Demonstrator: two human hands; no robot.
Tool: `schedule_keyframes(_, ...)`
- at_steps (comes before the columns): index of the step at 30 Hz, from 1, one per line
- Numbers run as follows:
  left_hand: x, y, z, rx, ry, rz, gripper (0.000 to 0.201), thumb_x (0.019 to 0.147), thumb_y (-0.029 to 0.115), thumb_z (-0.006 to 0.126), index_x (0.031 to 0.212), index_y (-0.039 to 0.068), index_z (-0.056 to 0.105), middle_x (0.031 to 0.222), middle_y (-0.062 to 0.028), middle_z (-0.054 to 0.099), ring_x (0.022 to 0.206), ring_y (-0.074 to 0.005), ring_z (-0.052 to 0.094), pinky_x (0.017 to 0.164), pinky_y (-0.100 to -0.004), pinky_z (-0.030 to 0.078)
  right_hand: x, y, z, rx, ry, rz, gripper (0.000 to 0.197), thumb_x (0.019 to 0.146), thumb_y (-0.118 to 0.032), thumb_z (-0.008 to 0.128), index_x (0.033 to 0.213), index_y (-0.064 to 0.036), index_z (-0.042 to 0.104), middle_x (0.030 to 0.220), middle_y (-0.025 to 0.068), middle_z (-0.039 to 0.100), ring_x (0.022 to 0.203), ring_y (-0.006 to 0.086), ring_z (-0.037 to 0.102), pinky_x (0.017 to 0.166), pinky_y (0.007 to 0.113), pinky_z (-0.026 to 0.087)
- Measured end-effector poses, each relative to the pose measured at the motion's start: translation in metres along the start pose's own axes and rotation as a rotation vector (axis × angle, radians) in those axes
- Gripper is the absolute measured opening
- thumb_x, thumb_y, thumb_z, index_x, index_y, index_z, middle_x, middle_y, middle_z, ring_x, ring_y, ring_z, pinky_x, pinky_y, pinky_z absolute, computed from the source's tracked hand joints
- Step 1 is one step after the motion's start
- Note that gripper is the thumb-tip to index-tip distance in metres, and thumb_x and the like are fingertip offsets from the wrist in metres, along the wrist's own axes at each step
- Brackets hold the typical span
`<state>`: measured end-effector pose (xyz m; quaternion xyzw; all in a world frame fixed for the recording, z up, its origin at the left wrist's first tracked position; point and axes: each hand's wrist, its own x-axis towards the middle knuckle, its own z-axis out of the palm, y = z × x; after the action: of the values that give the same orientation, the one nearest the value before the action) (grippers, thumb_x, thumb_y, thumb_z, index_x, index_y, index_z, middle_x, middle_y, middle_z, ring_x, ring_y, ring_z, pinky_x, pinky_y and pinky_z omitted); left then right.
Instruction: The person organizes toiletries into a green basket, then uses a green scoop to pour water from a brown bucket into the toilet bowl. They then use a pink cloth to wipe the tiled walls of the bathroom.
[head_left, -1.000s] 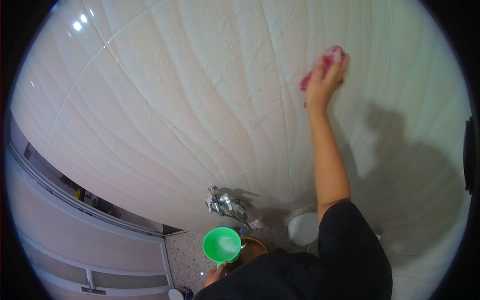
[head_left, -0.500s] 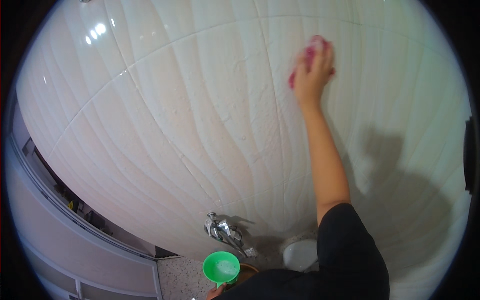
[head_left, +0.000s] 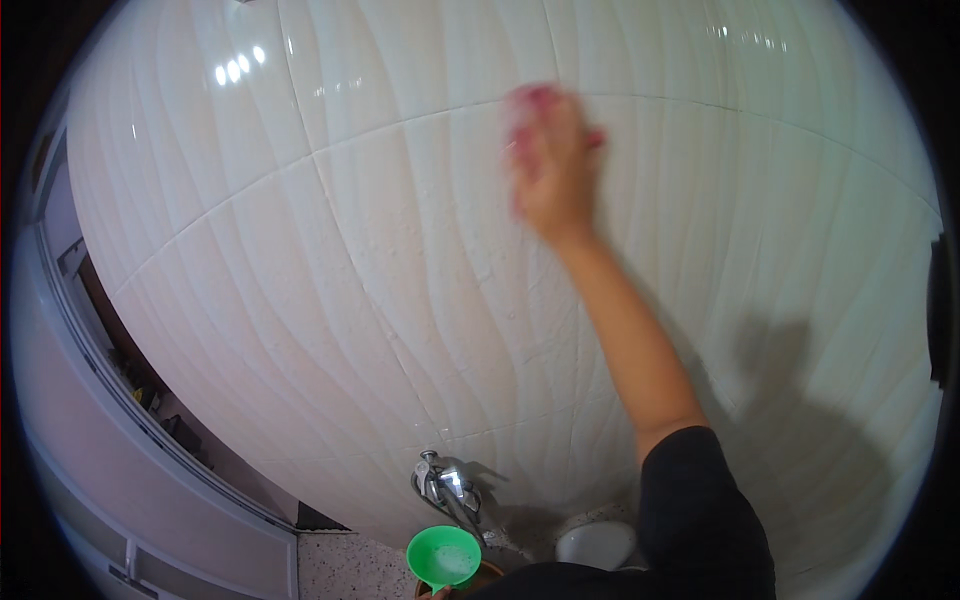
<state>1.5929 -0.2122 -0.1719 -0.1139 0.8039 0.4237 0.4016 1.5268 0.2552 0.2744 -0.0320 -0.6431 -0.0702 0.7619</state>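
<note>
Cloth (head_left: 528,125) against wall (head_left: 450,330) — tap (head_left: 454,482) lower on wall, dipper (head_left: 443,556) before it, over bucket (head_left: 488,576) — door (head_left: 90,430) left.

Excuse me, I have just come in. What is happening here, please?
A person's right hand holds a pink cloth, apparently against a pale, wavy-patterned wall; hand and cloth are blurred. The left hand, mostly out of view at the lower edge, holds a green dipper with whitish foam inside. A metal tap appears just above the dipper.

The right arm (head_left: 635,350) stretches up and leftward, the right hand (head_left: 560,185) blurred, the left hand (head_left: 438,594) barely showing below.
</note>
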Motion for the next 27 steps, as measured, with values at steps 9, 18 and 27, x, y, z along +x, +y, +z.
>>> schedule_keyframes(9, -0.005, -0.012, -0.005, -0.012, -0.002, 0.012, 0.038, 0.088, 0.034, 0.063, 0.102, -0.001, 0.066, 0.082, -0.0123, 0.067, 0.077, -0.0175, 0.063, 0.070, -0.0289, 0.047, -0.020, 0.064, -0.032, -0.094, 0.160, 0.195, 0.046, 0.088, -0.021, 0.058, 0.131, -0.0113, 0.049, 0.140, 0.0190, 0.040, 0.132, 0.0361, 0.035, 0.105, 0.054, 0.025)
schedule_keyframes(18, -0.018, -0.021, -0.020, 0.016, 0.019, -0.006, 0.038, 0.090, 0.036, 0.061, 0.103, 0.000, 0.066, 0.081, -0.0131, 0.067, 0.076, -0.0180, 0.064, 0.070, -0.0293, 0.047, -0.251, -0.014, -0.073, 0.016, -0.514, -0.270, 0.039, 0.087, -0.022, 0.054, 0.127, -0.0210, 0.053, 0.141, 0.0150, 0.040, 0.135, 0.0343, 0.032, 0.106, 0.060, 0.016)
schedule_keyframes(27, -0.031, -0.002, -0.018, 0.113, -0.012, 0.008, 0.039, 0.091, 0.037, 0.058, 0.103, 0.001, 0.066, 0.080, -0.0138, 0.067, 0.076, -0.0186, 0.064, 0.071, -0.0298, 0.048, -0.369, 0.065, -0.104, 0.111, 0.451, 1.394, 0.054, 0.093, -0.016, 0.042, 0.144, -0.0015, 0.028, 0.149, 0.0210, 0.024, 0.139, 0.0343, 0.022, 0.112, 0.044, 0.017)
